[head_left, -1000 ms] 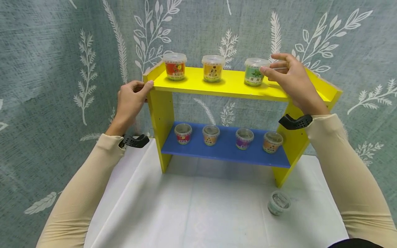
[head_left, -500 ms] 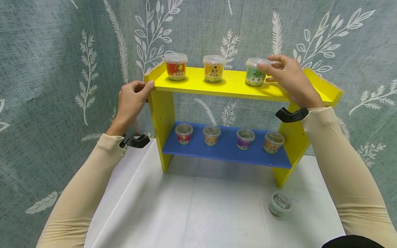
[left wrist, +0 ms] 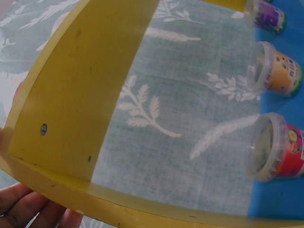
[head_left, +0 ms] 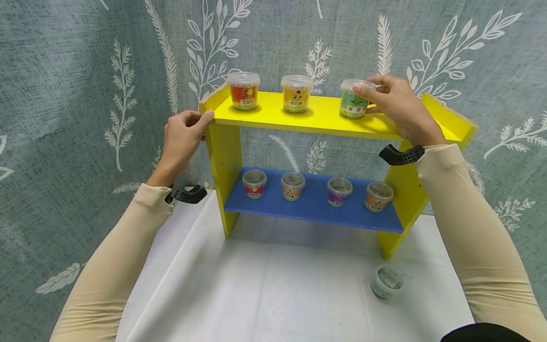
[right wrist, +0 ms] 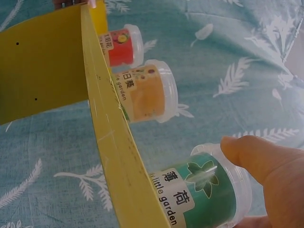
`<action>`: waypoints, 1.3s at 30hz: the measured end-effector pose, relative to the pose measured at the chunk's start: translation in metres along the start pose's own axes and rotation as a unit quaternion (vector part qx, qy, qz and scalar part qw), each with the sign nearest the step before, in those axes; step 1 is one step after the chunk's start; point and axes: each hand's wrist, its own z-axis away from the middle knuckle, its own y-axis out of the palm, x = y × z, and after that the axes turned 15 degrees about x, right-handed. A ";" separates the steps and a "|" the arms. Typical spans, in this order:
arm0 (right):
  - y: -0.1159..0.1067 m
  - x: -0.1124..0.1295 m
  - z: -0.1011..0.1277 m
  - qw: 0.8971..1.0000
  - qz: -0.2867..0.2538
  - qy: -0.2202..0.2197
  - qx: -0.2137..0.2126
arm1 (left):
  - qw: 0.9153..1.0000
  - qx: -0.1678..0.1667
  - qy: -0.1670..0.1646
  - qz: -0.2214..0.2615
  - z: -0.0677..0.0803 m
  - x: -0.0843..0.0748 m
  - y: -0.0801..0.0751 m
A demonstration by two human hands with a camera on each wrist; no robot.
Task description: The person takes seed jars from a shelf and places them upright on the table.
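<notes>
one green cup (head_left: pixel 353 103): atop the yellow shelf (head_left: pixel 325 109)
right hand (head_left: pixel 399 105): thumb and fingers pinch its lid (head_left: pixel 351 83)
left hand (head_left: pixel 183 135): grips the shelf's left end
handling: probably light, smooth; best held below lid

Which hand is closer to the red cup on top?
Left. The left hand grips the shelf left of the red cup; the right hand holds the green cup, farther right.

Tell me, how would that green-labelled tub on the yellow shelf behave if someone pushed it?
Standing upright on the yellow shelf, the green-labelled tub would likely slide rather than roll. It looks wider at the top than the bottom, so a high push might tip it. Its shiny, smooth look suggests stiff, somewhat slippery plastic.
</notes>
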 end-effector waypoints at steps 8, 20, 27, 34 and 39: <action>-0.001 -0.003 -0.001 1.000 0.001 -0.002 0.001 | 1.000 0.001 -0.001 0.004 0.000 0.001 0.000; -0.002 -0.005 0.002 0.999 -0.009 -0.037 -0.006 | 1.000 0.000 -0.004 0.003 0.000 0.001 0.000; -0.004 -0.006 0.007 0.999 -0.027 -0.040 -0.008 | 1.000 0.000 -0.002 0.004 0.000 0.000 0.000; -0.005 -0.006 0.012 0.998 -0.035 -0.050 -0.008 | 1.000 0.002 -0.003 0.002 -0.001 0.001 0.000; -0.004 -0.005 0.016 0.998 -0.033 -0.058 -0.006 | 1.000 0.000 -0.002 0.004 0.000 0.000 0.000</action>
